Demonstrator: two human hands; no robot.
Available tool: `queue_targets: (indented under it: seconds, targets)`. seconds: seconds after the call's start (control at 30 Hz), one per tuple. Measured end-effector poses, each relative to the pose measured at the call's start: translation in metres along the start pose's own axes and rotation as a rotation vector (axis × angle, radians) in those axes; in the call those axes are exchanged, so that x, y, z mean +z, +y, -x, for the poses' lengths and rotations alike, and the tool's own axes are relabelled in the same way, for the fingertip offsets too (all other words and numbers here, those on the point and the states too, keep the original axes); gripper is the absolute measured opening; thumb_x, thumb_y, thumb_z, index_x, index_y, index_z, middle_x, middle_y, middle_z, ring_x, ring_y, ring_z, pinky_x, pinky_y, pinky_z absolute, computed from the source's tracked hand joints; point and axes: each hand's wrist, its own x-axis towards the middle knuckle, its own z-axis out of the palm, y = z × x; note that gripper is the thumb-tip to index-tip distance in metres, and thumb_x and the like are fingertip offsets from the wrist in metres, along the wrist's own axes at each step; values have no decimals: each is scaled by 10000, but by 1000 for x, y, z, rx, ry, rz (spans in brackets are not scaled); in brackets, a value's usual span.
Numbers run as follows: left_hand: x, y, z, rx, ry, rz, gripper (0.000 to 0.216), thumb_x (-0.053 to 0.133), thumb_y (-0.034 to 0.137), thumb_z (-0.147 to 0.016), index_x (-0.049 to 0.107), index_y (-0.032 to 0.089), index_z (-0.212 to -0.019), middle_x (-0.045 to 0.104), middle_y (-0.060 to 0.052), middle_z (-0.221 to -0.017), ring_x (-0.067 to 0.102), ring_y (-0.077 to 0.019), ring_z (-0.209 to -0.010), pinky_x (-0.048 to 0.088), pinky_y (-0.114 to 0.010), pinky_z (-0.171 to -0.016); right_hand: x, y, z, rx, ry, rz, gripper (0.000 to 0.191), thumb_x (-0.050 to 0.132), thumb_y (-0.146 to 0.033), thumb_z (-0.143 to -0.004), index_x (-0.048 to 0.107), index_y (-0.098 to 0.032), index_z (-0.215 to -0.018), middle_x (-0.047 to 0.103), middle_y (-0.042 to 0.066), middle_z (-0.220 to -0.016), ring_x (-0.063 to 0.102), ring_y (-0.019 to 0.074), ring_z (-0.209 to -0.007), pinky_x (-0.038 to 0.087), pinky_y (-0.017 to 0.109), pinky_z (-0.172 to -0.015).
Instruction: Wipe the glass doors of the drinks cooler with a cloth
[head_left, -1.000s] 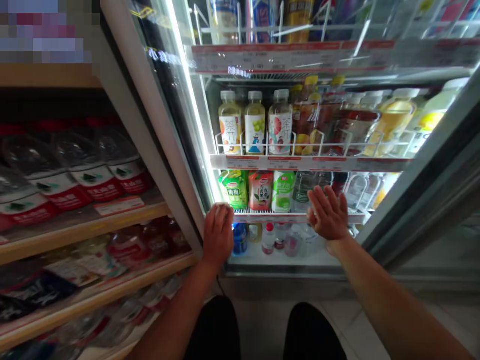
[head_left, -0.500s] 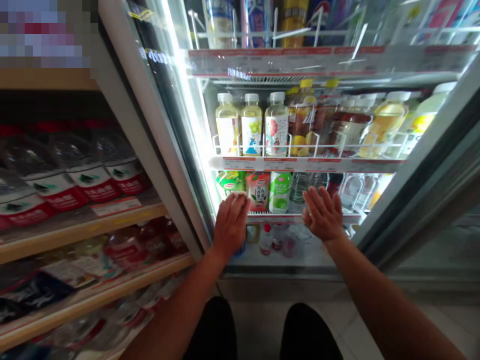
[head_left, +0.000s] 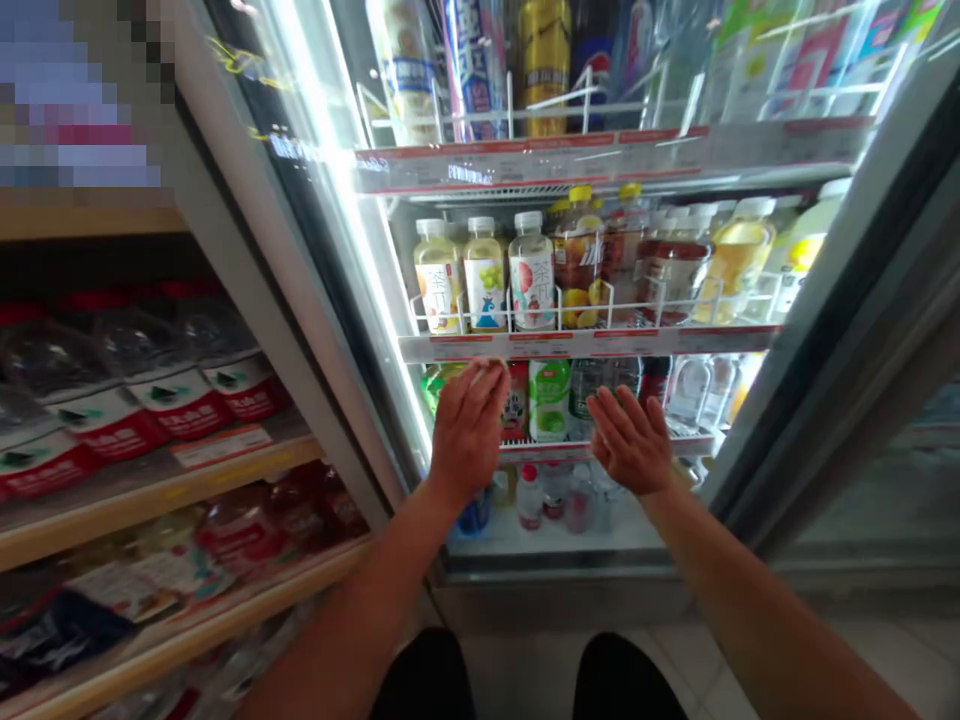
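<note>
My left hand (head_left: 471, 425) is raised in front of the lower shelf of a lit drinks cooler. Its fingers are bent and pressed together, with a pale edge at the tips that I cannot make out. To the right, my right hand (head_left: 631, 440) has its fingers stretched out and holds nothing. A green-labelled bottle (head_left: 550, 400) stands between the hands, and a red pack (head_left: 516, 405) is partly covered by my left hand. Reflections lie over the cooler's front; whether either hand touches glass I cannot tell.
Above the hands, a wire-fronted shelf (head_left: 592, 343) carries tea bottles (head_left: 531, 275) and other drinks. Cans (head_left: 545, 65) stand higher up. Small bottles (head_left: 529, 497) sit on the cooler floor. At left, a wooden shelf (head_left: 150, 497) holds red-labelled water bottles (head_left: 120, 400).
The view has tilted slightly, so the shelves sit lower and further left. My left hand has risen relative to the shelves and covers more of the red pack. My right hand has shifted slightly left.
</note>
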Motion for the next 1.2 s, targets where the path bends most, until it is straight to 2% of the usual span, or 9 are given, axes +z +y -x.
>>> queue_targets:
  seconds: [0.2,0.33,0.4,0.53,0.6,0.8,1.0,1.07,1.2]
  targets:
    - [-1,-7,-29,-94,172,4,586,403,118,-970,313,226,-1539,434,-102,-1534,280,-258,-1492,297,-489,-1218,0,0,0,14,-1,-6,687,560,-248,-913,302,-269,-1550,594,40,-1403,458,188,-1401,131,378,-1261]
    - [6,13,-13,44,-14,29,614,418,98,-962,290,236,-1547,529,-80,-1463,301,-219,-1485,285,-438,-1227,0,0,0,2,10,-26,682,574,-229,-902,331,-248,-1539,611,49,-1382,399,182,-1440,121,381,-1267]
    - [4,11,-17,29,-32,23,605,413,100,-968,293,227,-1546,533,-83,-1461,314,-218,-1478,252,-442,-1238,0,0,0,-1,11,-31,678,577,-231,-903,338,-242,-1537,612,54,-1380,386,184,-1448,121,384,-1268]
    - [-5,-8,-45,-119,213,13,572,402,136,-980,308,204,-1540,417,-112,-1547,286,-248,-1488,243,-476,-1239,1,0,0,5,16,-13,666,575,-251,-916,334,-247,-1537,611,47,-1384,411,185,-1434,128,387,-1265]
    - [-4,-7,-49,-134,247,19,568,403,134,-977,320,207,-1535,400,-110,-1557,276,-249,-1493,257,-476,-1236,2,-1,0,4,23,-7,661,573,-254,-920,334,-242,-1536,620,46,-1373,426,183,-1424,129,389,-1264]
    - [4,10,-38,148,-48,15,562,411,90,-968,363,217,-1514,559,-64,-1443,355,-197,-1458,277,-413,-1230,2,-1,0,-6,17,-7,646,577,-251,-919,357,-237,-1526,624,49,-1366,447,185,-1410,133,400,-1265]
    - [0,-3,-56,-86,205,6,539,382,148,-986,357,221,-1519,474,-87,-1511,320,-240,-1477,312,-474,-1214,2,-1,0,-6,30,0,645,578,-242,-917,360,-230,-1524,637,50,-1351,457,184,-1403,148,398,-1261]
    - [6,9,-48,-79,170,35,559,387,131,-978,341,225,-1527,483,-85,-1506,324,-233,-1476,326,-461,-1208,2,-1,-1,-6,23,-5,642,571,-247,-921,357,-229,-1526,633,53,-1357,454,187,-1406,144,403,-1261]
    - [13,29,-32,92,-23,61,573,426,94,-962,370,237,-1513,566,-52,-1439,376,-189,-1448,288,-402,-1227,0,-1,-3,-9,23,-11,644,557,-240,-926,343,-230,-1534,634,58,-1356,454,187,-1406,140,399,-1262]
